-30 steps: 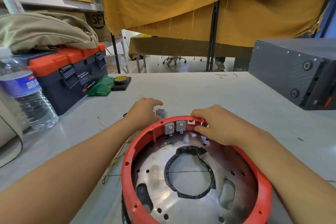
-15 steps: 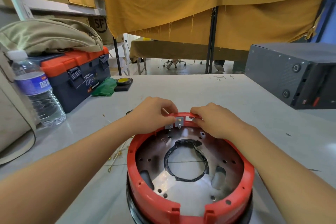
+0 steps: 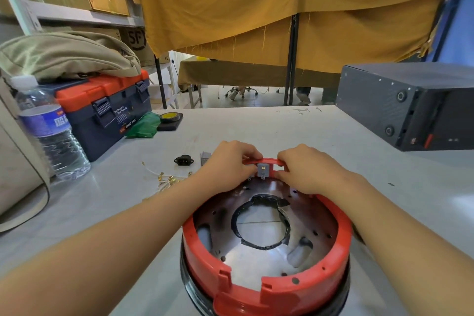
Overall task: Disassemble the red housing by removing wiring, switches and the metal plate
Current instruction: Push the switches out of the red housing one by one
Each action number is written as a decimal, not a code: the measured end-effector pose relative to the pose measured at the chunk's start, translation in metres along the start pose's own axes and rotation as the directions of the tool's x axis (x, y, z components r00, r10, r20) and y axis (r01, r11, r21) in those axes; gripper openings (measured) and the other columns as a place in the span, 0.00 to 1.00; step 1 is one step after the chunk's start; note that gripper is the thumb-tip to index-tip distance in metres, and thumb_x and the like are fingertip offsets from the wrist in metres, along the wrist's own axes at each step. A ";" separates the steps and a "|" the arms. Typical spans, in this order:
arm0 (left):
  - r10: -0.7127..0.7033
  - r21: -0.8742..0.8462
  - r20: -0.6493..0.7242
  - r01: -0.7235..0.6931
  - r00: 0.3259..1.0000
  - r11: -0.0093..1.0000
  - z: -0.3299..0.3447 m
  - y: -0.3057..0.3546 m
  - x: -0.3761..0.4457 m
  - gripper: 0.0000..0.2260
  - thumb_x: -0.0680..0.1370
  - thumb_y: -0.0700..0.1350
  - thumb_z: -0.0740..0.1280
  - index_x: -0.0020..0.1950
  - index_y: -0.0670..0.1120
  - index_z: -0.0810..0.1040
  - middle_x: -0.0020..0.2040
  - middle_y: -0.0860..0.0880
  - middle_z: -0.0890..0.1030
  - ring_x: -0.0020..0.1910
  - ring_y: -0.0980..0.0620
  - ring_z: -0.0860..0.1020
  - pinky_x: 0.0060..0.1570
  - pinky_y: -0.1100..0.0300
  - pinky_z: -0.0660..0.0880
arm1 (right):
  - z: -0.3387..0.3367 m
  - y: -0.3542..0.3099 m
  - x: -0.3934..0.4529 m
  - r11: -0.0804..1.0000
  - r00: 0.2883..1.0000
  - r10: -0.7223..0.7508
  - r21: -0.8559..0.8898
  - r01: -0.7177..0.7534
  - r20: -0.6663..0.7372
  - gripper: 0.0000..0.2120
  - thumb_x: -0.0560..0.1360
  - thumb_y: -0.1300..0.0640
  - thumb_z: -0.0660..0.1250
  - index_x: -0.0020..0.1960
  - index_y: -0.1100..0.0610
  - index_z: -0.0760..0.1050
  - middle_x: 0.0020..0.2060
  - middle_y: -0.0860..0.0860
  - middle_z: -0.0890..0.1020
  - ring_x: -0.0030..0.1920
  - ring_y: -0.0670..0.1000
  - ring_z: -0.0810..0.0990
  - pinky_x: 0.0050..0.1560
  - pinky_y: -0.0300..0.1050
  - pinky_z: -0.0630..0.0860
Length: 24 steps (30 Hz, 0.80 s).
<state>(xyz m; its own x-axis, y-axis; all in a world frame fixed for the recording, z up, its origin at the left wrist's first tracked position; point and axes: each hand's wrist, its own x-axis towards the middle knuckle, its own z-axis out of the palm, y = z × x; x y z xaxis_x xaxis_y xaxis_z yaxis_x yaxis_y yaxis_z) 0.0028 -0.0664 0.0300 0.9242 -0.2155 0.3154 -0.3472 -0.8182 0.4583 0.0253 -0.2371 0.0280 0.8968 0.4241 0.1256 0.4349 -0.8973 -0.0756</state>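
The red housing (image 3: pixel 266 287) sits on the table (image 3: pixel 333 136) nearest the camera, a metal plate (image 3: pixel 256 259) inside it. At its far rim, the left hand (image 3: pixel 228 164) and right hand (image 3: pixel 305 169) each pinch the rim either side of 1 grey switch (image 3: pixel 263 170). Beyond, left, lie a black socket (image 3: pixel 183 160) and loose wires (image 3: pixel 164 178).

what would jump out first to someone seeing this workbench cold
The big red housing at the near edge of the table, with a shiny metal plate inside it. Both hands work its far rim: the left hand and right hand flank a grey switch seated there. Removed parts lie just left: a black socket and loose yellow-tipped wires.
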 end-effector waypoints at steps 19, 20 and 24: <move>0.069 -0.067 0.115 -0.061 0.991 0.996 0.002 -0.003 0.021 0.07 0.71 0.44 0.72 0.47 0.45 0.81 0.45 0.50 0.83 0.46 0.52 0.80 0.50 0.56 0.76 | 0.009 0.012 0.012 0.901 0.991 -0.040 0.425 0.090 -0.125 0.09 0.70 0.50 0.69 0.47 0.50 0.73 0.42 0.48 0.77 0.42 0.48 0.75 0.39 0.40 0.71; 0.070 -0.089 0.098 -0.062 0.993 0.994 0.003 -0.004 0.020 0.07 0.71 0.45 0.72 0.47 0.46 0.80 0.45 0.50 0.83 0.45 0.52 0.80 0.50 0.54 0.76 | 0.009 0.012 0.012 0.900 0.991 -0.039 0.427 0.089 -0.126 0.09 0.70 0.50 0.69 0.48 0.50 0.74 0.43 0.49 0.78 0.42 0.48 0.75 0.40 0.41 0.72; 0.080 -0.138 0.055 -0.072 0.995 0.988 0.007 -0.007 0.014 0.07 0.71 0.46 0.72 0.47 0.48 0.81 0.44 0.50 0.83 0.45 0.53 0.80 0.49 0.58 0.76 | 0.008 0.011 0.009 0.912 0.993 -0.030 0.403 0.075 -0.118 0.09 0.71 0.50 0.69 0.49 0.50 0.73 0.45 0.50 0.78 0.44 0.50 0.77 0.46 0.48 0.77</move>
<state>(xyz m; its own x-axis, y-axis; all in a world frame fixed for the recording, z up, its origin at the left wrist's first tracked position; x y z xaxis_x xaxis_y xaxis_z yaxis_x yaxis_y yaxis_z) 0.0195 -0.0675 0.0260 0.9006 -0.3094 0.3054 -0.4317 -0.7188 0.5449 0.0387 -0.2422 0.0206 0.8678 0.4331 0.2436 0.4965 -0.7372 -0.4582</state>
